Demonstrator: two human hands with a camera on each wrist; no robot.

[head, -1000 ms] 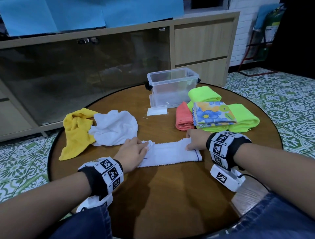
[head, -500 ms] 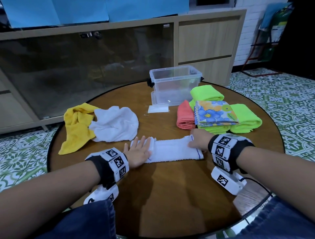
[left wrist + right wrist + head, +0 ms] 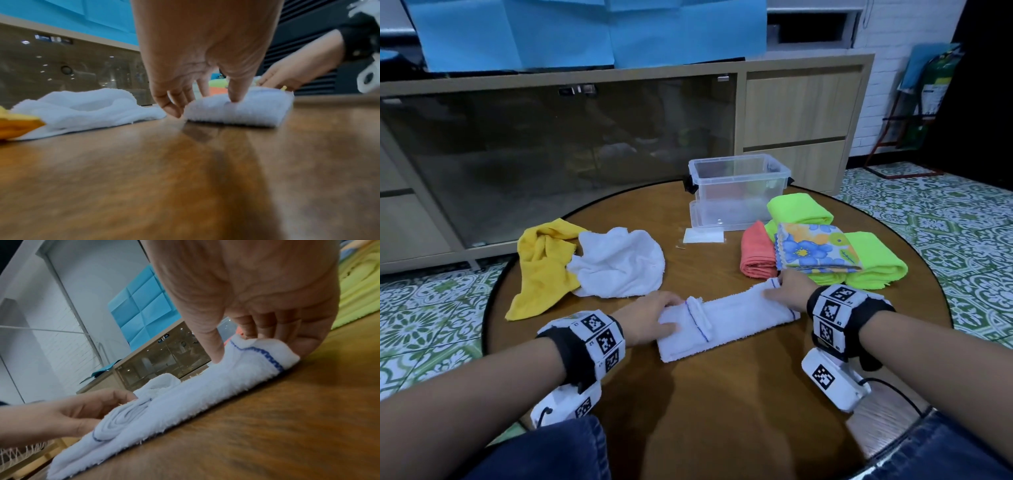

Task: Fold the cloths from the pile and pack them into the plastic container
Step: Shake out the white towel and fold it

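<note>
White blue-stitched terry cloth strip (image 3: 726, 318) lies on round wooden bench (image 3: 722, 394), long axis spanning both hands: left hand (image 3: 650, 320) pinches rolled end, right hand (image 3: 787, 291) pinches far end, clear plastic container (image 3: 738, 192) beyond them

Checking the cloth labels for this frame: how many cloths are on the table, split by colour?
White terry cloths: 2, a folded strip under both hands and a crumpled one
Neon green folded cloths: 2
Yellow crumpled cloth: 1
Coral folded cloth: 1
Floral printed folded cloth: 1
Total: 7
</note>
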